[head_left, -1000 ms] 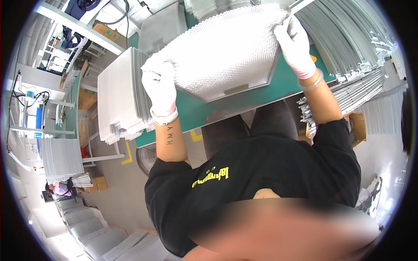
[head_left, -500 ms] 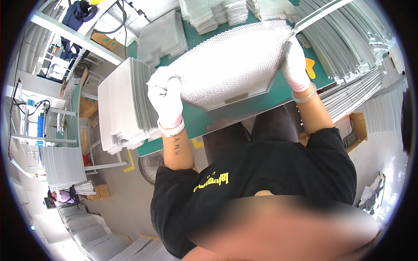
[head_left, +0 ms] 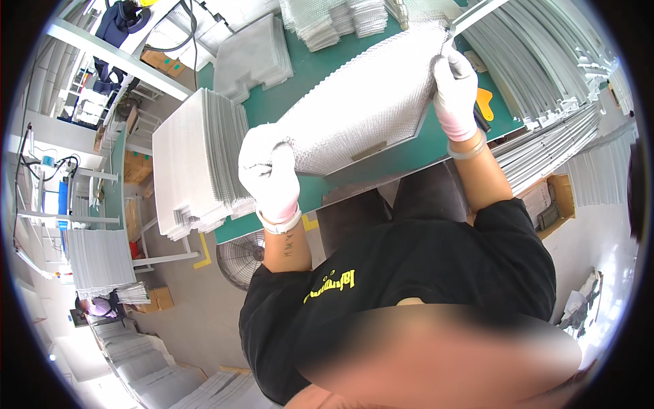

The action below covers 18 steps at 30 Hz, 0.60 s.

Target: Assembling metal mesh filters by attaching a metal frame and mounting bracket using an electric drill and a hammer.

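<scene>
A silvery sheet of expanded metal mesh [head_left: 361, 102] is held tilted above the green tabletop [head_left: 310, 189]. A small greyish tab shows on its near edge. My left hand [head_left: 269, 170], in a white glove, is closed on the sheet's left end. At the far right corner my gloved right hand [head_left: 455, 92] grips it with the fingers folded over the edge. Left of my left hand stands a thick stack of similar mesh sheets [head_left: 194, 153] with notched corners. A yellow-orange flat tool [head_left: 484, 104] lies right of my right hand, beside a dark handle-like object [head_left: 481, 121].
More mesh sheets lie at the back left [head_left: 248, 58] and back middle [head_left: 334, 20]. Long light-grey strips [head_left: 524, 61] are piled along the right. White frame bars [head_left: 122, 58] cross the far corners. A floor fan [head_left: 240, 261] and a cardboard box [head_left: 560, 204] stand below.
My hands have come closer together, the left shifting right and slightly down, the right slightly left. The mesh sheet has tilted and appears narrower.
</scene>
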Each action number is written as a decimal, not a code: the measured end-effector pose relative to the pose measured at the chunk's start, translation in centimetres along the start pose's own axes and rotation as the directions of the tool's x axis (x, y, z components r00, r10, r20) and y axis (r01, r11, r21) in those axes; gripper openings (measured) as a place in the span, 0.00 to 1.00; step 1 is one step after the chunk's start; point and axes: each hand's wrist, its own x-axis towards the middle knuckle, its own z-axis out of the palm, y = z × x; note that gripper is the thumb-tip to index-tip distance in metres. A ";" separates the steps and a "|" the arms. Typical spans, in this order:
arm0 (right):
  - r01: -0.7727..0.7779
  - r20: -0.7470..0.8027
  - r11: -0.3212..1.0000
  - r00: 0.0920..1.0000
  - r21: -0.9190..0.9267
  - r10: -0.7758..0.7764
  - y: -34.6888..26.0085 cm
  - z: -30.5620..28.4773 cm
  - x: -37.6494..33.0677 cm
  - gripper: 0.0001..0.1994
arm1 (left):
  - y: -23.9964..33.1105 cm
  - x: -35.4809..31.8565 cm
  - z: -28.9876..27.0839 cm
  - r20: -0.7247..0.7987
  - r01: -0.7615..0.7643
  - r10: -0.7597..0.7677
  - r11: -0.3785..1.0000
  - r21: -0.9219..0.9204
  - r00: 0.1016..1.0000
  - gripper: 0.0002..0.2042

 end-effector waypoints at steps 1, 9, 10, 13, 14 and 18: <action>0.000 0.002 1.000 1.000 0.000 0.000 0.1 -0.3 -0.2 0.13 | 0.0 -0.4 0.0 -0.028 -0.014 0.013 0.999 -0.035 1.000 0.06; 0.112 0.033 0.986 0.993 0.125 -0.117 1.9 -2.6 -1.8 0.11 | 5.1 -3.4 1.7 0.426 -0.257 0.323 0.944 -0.206 0.845 0.16; 0.185 0.133 0.963 0.968 0.196 -0.213 1.8 -2.2 -1.2 0.12 | 5.9 -3.5 2.3 0.529 -0.224 0.332 0.940 -0.259 0.781 0.18; 0.113 0.074 0.927 0.986 0.356 -0.149 0.7 -1.0 -0.3 0.15 | 7.7 -5.6 5.3 0.562 -0.210 0.382 0.914 -0.347 0.733 0.20; 0.088 0.114 0.927 0.984 0.364 -0.138 0.9 -1.3 -0.4 0.15 | 7.8 -6.4 6.2 0.523 -0.231 0.405 0.901 -0.367 0.750 0.20; 0.001 0.248 0.916 0.963 0.400 -0.110 1.9 -2.5 -0.1 0.16 | 7.7 -7.3 7.2 0.471 -0.272 0.410 0.903 -0.333 0.781 0.14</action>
